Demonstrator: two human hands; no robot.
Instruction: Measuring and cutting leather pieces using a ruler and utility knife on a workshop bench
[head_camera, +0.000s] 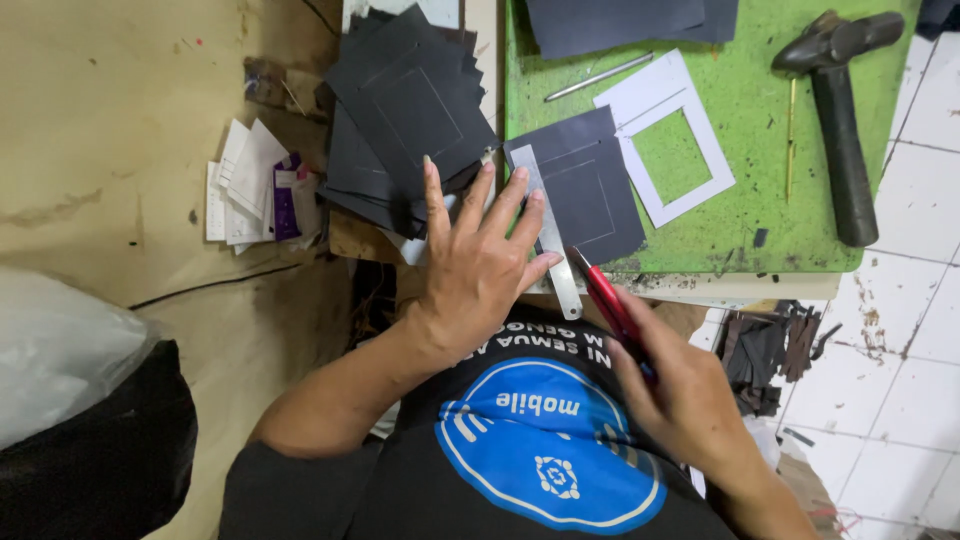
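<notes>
The black card (590, 190) lies flat on the near edge of the green mat (760, 130), with a rectangle outline already marked on its matte face. A steel ruler (553, 240) rests along the card's left side. The left hand (480, 265) presses down flat, fingers spread — some on the ruler, some on the stack of black cards (400, 120) just beside the mat. The right hand (690, 400) is closed around a red knife (610, 305), its tip near the ruler's lower end.

Risks, as judged from this position:
- The ruler is thin and smooth; uneven pressure could let it pivot and spoil the cut line.
- Fingertips sit close to the ruler's edge — a blade that rides up over the steel could reach them.
- The card overhangs near the mat's edge, so a stroke could run off onto the bare board.

A white card frame (668, 135), stiff and square-windowed, lies beside the card. A dark hammer (840, 120) and a slim metal rod (600, 76) lie farther out.
</notes>
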